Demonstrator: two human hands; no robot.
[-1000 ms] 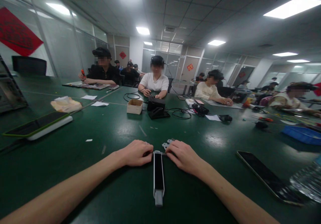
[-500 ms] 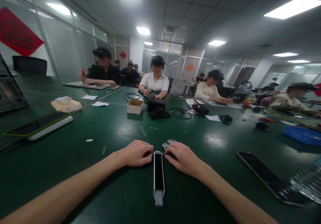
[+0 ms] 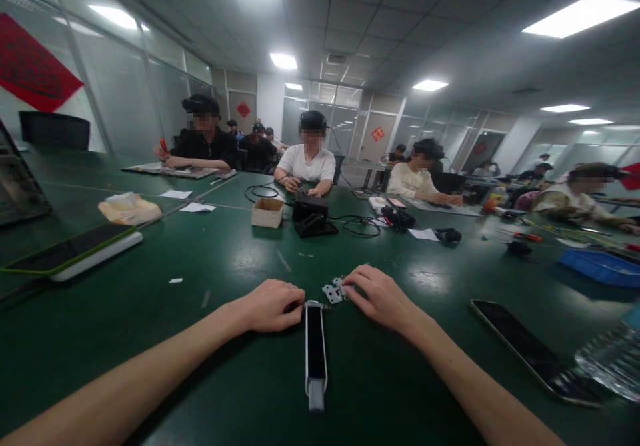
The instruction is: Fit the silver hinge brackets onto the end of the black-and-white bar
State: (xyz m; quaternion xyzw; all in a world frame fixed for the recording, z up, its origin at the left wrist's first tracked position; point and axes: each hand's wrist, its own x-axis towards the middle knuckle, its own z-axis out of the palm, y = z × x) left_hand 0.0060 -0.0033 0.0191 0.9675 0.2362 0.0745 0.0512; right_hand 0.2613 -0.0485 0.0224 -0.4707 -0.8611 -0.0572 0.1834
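A narrow bar-like device (image 3: 315, 346) with a black face, white edging and a grey block at its near end lies lengthwise before me on the green table. My left hand (image 3: 275, 305) is closed at its far left corner, thumb and curled fingers pinching there. A short thin piece (image 3: 326, 308) sticks out from the right of that far end. Small silvery metal plates (image 3: 331, 293) with holes lie just beyond it. My right hand (image 3: 379, 297) reaches these plates from the right, its bent fingertips pinching at the rightmost one, which they partly cover.
A phone (image 3: 530, 349) and a clear plastic bottle (image 3: 613, 359) lie at the right, near a blue tray (image 3: 600, 267). Ahead are a small cardboard box (image 3: 267, 213) and a black stand (image 3: 315, 216) with cables. A green-edged device (image 3: 75, 249) lies left. Several people sit around the table.
My right hand has left the far end of the bar-like device and moved slightly right and away to the metal plates, uncovering the thin piece. My left hand stays in place.
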